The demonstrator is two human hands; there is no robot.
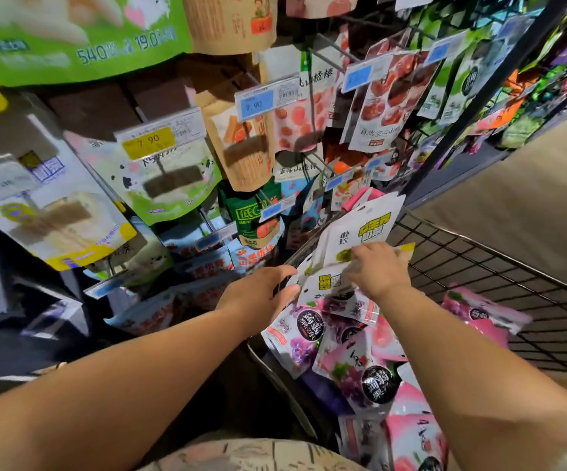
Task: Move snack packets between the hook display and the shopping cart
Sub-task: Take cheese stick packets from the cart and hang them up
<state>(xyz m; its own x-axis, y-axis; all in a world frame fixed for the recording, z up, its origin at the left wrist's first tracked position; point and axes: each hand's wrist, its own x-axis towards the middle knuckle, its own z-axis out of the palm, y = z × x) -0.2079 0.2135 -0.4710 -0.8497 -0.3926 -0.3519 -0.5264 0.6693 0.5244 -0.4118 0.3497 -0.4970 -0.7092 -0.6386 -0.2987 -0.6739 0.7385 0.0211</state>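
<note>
My right hand (pixel 379 266) grips a bunch of white snack packets with yellow labels (pixel 360 232) over the near-left corner of the wire shopping cart (pixel 499 277). My left hand (pixel 258 294) reaches in from the left, its fingers against the left edge of the lower white packets (pixel 322 283). Under them in the cart lie several purple grape jelly packets (pixel 305 334) and pink packets (pixel 411 436). The hook display (pixel 329 51) rises ahead and to the left, hung with many snack bags.
Price tags, a yellow one (pixel 149 142) and a blue one (pixel 256 103), stick out on the hook ends. A dark upright post (pixel 479 96) stands right of the display. Pale floor (pixel 530 205) lies beyond the cart.
</note>
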